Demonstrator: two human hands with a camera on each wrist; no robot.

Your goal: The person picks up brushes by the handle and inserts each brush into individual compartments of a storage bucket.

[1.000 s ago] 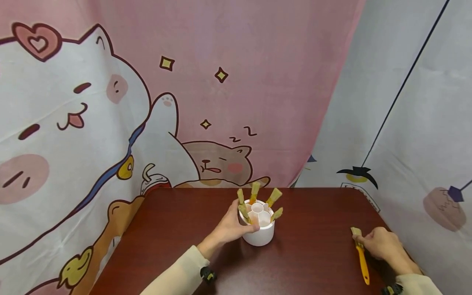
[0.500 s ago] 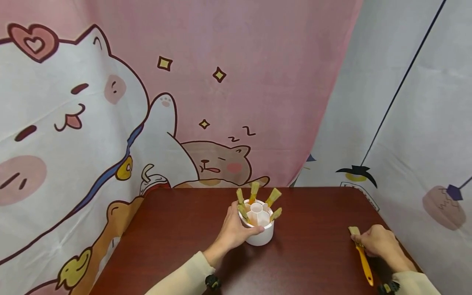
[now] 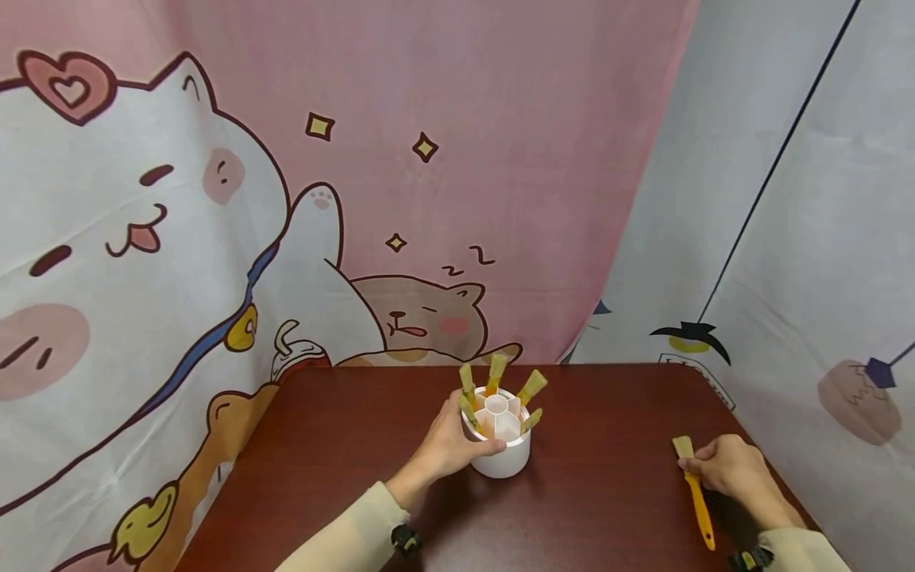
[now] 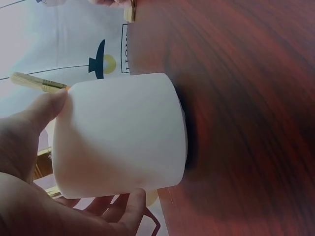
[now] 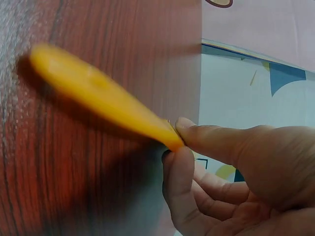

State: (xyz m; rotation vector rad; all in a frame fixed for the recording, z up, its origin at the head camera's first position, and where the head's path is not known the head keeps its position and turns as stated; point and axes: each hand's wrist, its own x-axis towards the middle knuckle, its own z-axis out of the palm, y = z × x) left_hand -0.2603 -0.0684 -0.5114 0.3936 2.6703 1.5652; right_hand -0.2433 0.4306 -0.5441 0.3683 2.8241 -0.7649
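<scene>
A white round holder with divided compartments stands on the table in the head view. Several paintbrushes lean in it, bristles up, around the rim. My left hand grips the holder's left side, thumb along the front; the left wrist view shows the holder's smooth wall between thumb and fingers. At the right, my right hand pinches a paintbrush near its ferrule, pale bristles pointing away and yellow handle towards me. The right wrist view shows that yellow handle above or on the table, its bristles hidden.
The dark red-brown wooden table spreads between and around the hands. A pink cloth with cartoon cats hangs behind its far edge. White printed cloth borders the right side, close to my right hand.
My right hand has shifted slightly left with the paintbrush, whose angle has altered a little. My left hand has kept its grip on the holder, nearly in place.
</scene>
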